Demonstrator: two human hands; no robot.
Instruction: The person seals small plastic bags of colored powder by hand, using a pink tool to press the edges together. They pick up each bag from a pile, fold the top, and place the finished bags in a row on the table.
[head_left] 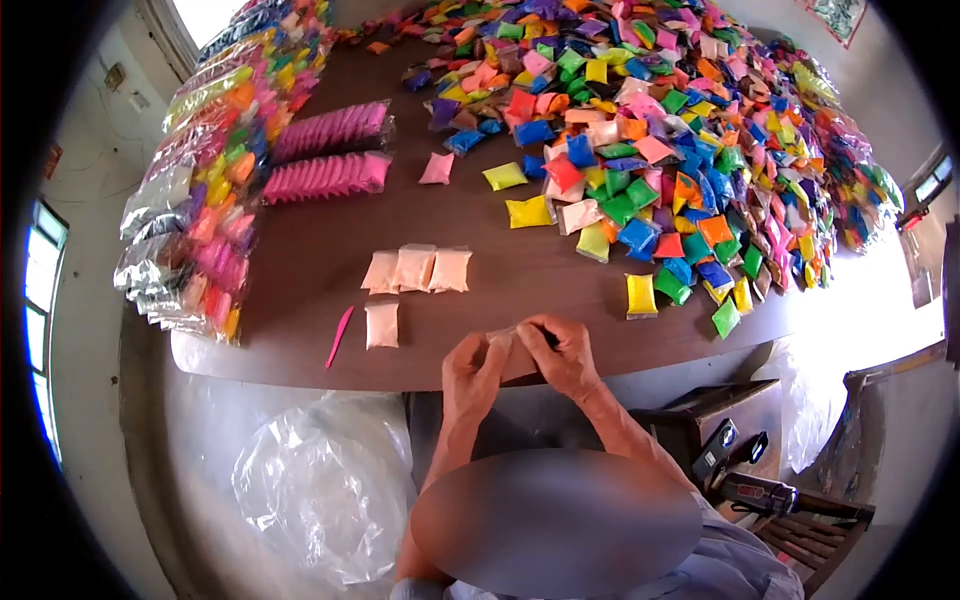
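At the table's near edge, my left hand [471, 373] and my right hand [563, 358] pinch a small peach-coloured packet [518, 364] between them. Fingers of both hands are closed at its upper edge, and they partly cover it. Beyond my left hand lies a single peach packet [381, 326], with several more peach packets [415, 269] in a row behind it. A thin pink plastic tool [339, 337] rests on the table to the left of the single packet.
A large heap of small coloured packets [640, 150] spreads over the table's [300, 260] right and far side. Rows of pink packets [328, 178] and stacked filled bags [205, 220] stand left. Clear plastic bags [325, 485] lie below the edge; a wooden cabinet [735, 410] stands lower right.
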